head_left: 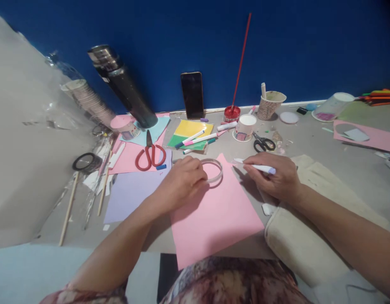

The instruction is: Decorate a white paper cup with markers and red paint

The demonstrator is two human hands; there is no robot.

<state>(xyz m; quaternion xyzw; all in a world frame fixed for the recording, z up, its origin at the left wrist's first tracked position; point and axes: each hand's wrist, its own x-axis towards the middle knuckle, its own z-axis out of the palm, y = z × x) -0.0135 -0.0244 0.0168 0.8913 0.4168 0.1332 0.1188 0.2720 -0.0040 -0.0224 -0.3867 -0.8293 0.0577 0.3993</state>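
Note:
A pink sheet of paper lies in front of me at the table's front edge. Near its top, a whitish ring, seemingly a tape roll, rests on the paper. My left hand is closed on the ring's left side, fingers bent. My right hand grips a white marker with a lilac end, its tip pointing left, just right of the sheet's top corner. Beneath my left forearm lies a lilac sheet.
Red-handled scissors, several markers, a paper cup and black scissors lie behind my hands. A dark flask and a phone stand at the back. A beige cloth lies under my right forearm.

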